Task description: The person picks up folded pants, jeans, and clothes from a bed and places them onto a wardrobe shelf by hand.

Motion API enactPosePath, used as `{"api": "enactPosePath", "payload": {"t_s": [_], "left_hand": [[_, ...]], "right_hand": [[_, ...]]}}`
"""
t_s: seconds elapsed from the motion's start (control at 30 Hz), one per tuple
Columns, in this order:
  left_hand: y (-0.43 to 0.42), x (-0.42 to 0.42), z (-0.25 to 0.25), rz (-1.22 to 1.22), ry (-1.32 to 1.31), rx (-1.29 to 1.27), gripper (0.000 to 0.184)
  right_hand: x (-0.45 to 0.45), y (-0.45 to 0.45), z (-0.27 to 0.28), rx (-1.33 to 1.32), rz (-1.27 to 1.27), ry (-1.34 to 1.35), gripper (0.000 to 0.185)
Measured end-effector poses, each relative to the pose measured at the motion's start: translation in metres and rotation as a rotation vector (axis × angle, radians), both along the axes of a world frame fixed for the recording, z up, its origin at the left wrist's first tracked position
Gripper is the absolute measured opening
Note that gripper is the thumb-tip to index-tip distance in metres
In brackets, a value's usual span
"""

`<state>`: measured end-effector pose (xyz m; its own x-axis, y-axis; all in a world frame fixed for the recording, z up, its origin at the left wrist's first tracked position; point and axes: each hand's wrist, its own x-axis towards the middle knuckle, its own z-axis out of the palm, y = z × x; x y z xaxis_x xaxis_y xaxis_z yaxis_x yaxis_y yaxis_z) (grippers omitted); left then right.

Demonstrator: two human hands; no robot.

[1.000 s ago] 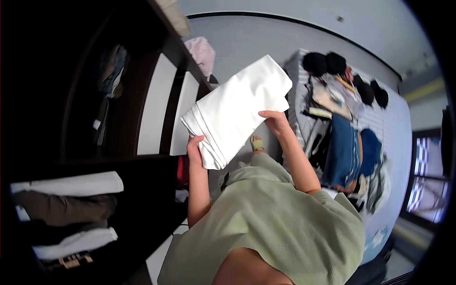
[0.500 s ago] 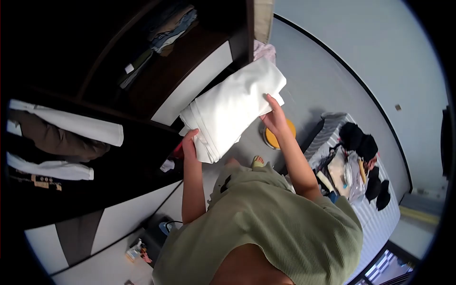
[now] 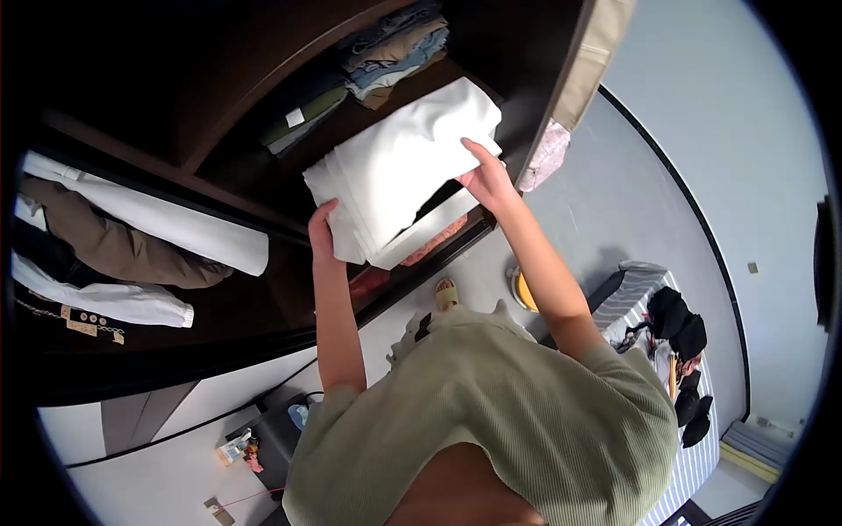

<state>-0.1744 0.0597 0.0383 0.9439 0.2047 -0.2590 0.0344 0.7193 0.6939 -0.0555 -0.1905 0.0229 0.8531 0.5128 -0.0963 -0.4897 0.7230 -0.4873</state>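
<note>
A folded white garment, its exact kind not clear, is held between my two hands at the opening of a dark wardrobe shelf. My left hand grips its near left corner, thumb on top and fingers hidden beneath. At the right end, my right hand pinches the edge the same way, thumb uppermost. Below the cloth shows the white front of a drawer, with pinkish fabric beneath it. Behind the garment lie stacked folded clothes and a green folded piece.
Hanging clothes fill the wardrobe section at left. A wardrobe side panel borders the shelf on the right. A yellow-topped round stool stands on the floor. Behind my right arm is a bed with dark items on it.
Both hands have carried the white garment forward and slightly left, from in front of the wardrobe to the shelf opening. My body and view have shifted closer to the wardrobe.
</note>
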Motion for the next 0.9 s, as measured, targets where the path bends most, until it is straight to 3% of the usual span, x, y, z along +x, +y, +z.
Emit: {"api": "enactPosePath", "payload": {"t_s": [0.07, 0.13, 0.2, 0.23, 0.33, 0.37, 0.47, 0.57, 0.7, 0.77, 0.9], "left_hand": [[0.033, 0.024, -0.004, 0.017, 0.062, 0.051, 0.054], [0.063, 0.050, -0.016, 0.032, 0.168, 0.143, 0.057], [0.075, 0.073, -0.037, 0.282, 0.142, 0.599, 0.058], [0.086, 0.084, -0.066, 0.462, 0.037, 0.740, 0.058], [0.064, 0.069, -0.047, 0.474, -0.012, 1.550, 0.056], [0.057, 0.064, -0.042, 0.375, -0.046, 1.611, 0.054], [0.026, 0.048, -0.014, 0.227, -0.075, 2.174, 0.047], [0.024, 0.051, -0.034, 0.079, -0.202, 2.192, 0.044], [0.024, 0.057, -0.046, 0.214, -0.126, 2.230, 0.043], [0.023, 0.063, -0.049, 0.243, -0.071, 2.221, 0.042], [0.012, 0.061, -0.057, 0.297, 0.027, 2.222, 0.043]], "right_hand": [[0.025, 0.024, -0.007, 0.063, 0.079, 0.000, 0.031], [0.046, 0.044, -0.011, -0.079, 0.170, 0.041, 0.027], [0.065, 0.060, -0.034, -0.524, 0.160, 0.110, 0.028], [0.063, 0.064, -0.039, -0.533, 0.068, 0.086, 0.030], [0.058, 0.065, -0.029, -0.696, -0.032, -0.046, 0.030], [0.062, 0.066, -0.035, -0.696, -0.062, -0.088, 0.028], [0.075, 0.072, -0.050, -0.714, -0.232, -0.070, 0.025], [0.089, 0.075, -0.063, -0.895, -0.242, -0.143, 0.025], [0.096, 0.072, -0.064, -0.885, -0.274, -0.144, 0.028], [0.090, 0.071, -0.065, -0.858, -0.326, -0.145, 0.036], [0.068, 0.063, -0.074, -0.761, -0.477, -0.164, 0.075]]}}
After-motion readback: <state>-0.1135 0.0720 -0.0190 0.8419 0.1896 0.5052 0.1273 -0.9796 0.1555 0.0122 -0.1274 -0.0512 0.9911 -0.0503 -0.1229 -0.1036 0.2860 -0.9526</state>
